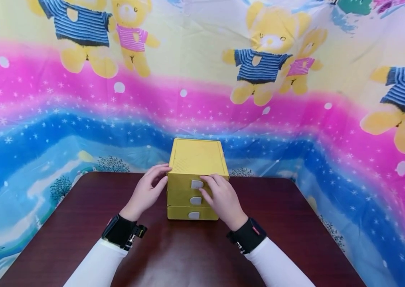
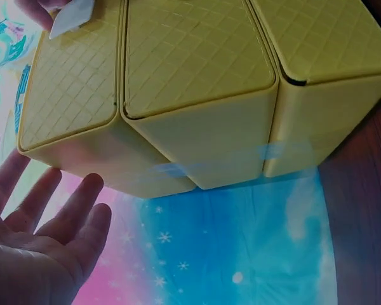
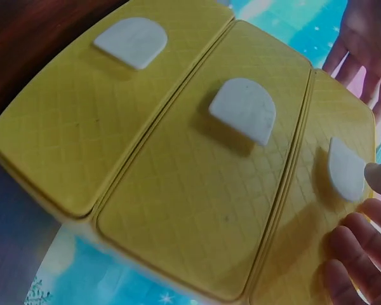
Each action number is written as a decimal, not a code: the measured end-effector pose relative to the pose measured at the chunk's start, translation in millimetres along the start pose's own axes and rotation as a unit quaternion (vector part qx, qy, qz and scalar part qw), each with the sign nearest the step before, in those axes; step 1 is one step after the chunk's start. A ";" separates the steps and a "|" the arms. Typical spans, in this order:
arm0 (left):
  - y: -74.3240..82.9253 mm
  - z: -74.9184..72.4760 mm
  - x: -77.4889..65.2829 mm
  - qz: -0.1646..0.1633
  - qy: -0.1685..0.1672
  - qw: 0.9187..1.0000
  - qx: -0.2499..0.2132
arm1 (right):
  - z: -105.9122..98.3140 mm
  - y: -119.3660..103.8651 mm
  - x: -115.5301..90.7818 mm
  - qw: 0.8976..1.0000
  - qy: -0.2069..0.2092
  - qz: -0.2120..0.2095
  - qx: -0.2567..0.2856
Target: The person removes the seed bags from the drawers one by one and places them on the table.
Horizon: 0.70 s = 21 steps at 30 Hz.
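A yellow three-drawer box with pale half-round handles stands upright on the table; its drawers look closed. My left hand is at its upper left edge, fingers spread and relaxed; in the left wrist view the fingertips lie along the side wall. My right hand is at the front, beside the top drawer's handle. In the right wrist view one fingertip is right at the edge of that top handle, and the other fingers are bent loosely near the drawer front.
The dark reddish-brown table has rounded far corners. A colourful cloth with bears and snowflakes hangs behind and around it. Lower on the box are the middle handle and the bottom handle.
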<state>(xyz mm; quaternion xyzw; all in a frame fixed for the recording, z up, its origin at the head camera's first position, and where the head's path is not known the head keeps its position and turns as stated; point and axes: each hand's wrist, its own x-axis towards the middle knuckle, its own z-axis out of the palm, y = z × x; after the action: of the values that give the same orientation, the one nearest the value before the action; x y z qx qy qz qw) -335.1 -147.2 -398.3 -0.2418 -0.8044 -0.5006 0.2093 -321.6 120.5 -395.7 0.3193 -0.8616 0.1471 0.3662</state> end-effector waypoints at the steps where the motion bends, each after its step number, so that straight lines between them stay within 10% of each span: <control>1: -0.4 0.5 0.5 -0.001 0.004 1.000 -0.004 | 0.9 -1.4 1.5 1.000 0.003 0.001 0.004; 21: 29.0 -0.6 -8.8 -0.009 0.006 1.000 -0.024 | 15.8 -12.7 2.4 0.996 0.059 0.053 0.043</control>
<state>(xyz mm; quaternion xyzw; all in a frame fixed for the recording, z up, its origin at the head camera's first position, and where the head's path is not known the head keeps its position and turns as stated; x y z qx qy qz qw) -310.7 -138.3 -382.7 -0.2359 -0.7928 -0.5236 0.2038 -323.0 102.2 -404.6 0.2795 -0.8472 0.2218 0.3936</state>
